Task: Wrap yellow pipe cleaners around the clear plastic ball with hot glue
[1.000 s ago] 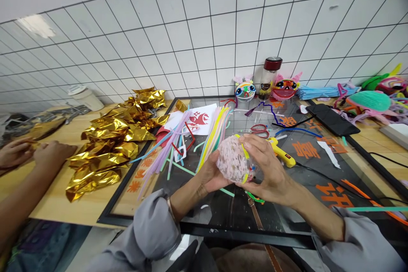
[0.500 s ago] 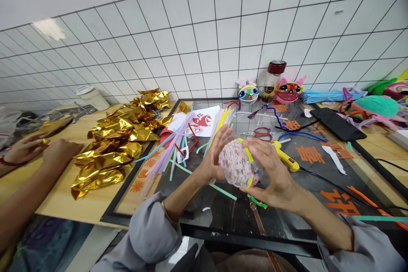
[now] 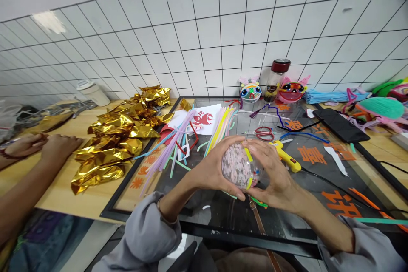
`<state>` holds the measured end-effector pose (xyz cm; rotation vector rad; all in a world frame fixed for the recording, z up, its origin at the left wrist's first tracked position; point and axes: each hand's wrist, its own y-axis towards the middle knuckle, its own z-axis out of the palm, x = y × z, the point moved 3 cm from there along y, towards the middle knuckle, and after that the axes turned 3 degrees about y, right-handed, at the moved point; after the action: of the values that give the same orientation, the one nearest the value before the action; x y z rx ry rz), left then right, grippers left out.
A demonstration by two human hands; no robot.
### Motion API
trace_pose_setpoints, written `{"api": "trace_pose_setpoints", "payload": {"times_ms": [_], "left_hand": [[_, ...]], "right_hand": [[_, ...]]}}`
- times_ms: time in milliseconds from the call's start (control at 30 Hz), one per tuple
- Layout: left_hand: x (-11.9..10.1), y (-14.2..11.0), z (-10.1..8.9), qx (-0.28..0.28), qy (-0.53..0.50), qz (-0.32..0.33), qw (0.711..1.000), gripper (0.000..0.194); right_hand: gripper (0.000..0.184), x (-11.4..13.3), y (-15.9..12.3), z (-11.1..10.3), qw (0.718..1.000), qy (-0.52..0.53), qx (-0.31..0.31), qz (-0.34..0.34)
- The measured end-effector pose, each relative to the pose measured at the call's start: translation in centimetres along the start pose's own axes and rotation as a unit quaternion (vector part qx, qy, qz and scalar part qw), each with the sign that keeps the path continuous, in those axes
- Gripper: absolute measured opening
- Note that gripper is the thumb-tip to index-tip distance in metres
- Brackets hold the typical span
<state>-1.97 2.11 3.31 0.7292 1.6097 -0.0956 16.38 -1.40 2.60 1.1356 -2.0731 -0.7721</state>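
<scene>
Though partly behind fingers point(image 3: 262, 154), a pink-flecked rounded object point(image 3: 236, 164)

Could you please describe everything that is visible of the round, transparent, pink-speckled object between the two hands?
The round, transparent, pink-speckled object looks like plastic. Pale pink and whitish flecks cover its left part; the right part looks clearer, with small red and blue spots. Two short yellow strips, one above the other, lie between these parts. The left hand grips its left side and the right hand its right, hiding some edges. It is held above the dark, glossy tabletop.
</scene>
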Motion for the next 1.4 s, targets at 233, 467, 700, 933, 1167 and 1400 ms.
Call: {"api": "trace_pose_setpoints", "payload": {"times_ms": [233,467,700,933,1167,1400], "left_hand": [[-0.5,0.0,0.3,-0.032,0.003,-0.001,0.999,0.097],[0.0,-0.1,0.4,-0.031,0.040,-0.006,0.999,0.095],[0.0,-0.1,0.6,-0.047,0.022,-0.027,0.998,0.088],[0.9,-0.2,0.6,-0.043,0.022,-0.028,0.998,0.085],[1.8,0.2,0.8,-0.015,0.069,-0.042,0.997,0.094],[2.7,0.1,0.9,-0.023,0.035,-0.092,0.995,0.096]], "right_hand": [[0.092,0.0,0.1,0.0,1.000,0.005,-0.003,0.024],[0.092,0.1,0.3,0.3,1.000,-0.008,-0.011,0.022],[0.090,0.0,0.0,0.4,1.000,-0.015,0.007,0.017],[0.085,0.0,0.2,0.4,0.999,-0.017,0.028,0.037],[0.093,-0.3,-0.2,0.7,0.996,0.008,0.059,0.073],[0.113,-0.9,-0.6,0.9,0.986,0.071,0.086,0.127]]}}
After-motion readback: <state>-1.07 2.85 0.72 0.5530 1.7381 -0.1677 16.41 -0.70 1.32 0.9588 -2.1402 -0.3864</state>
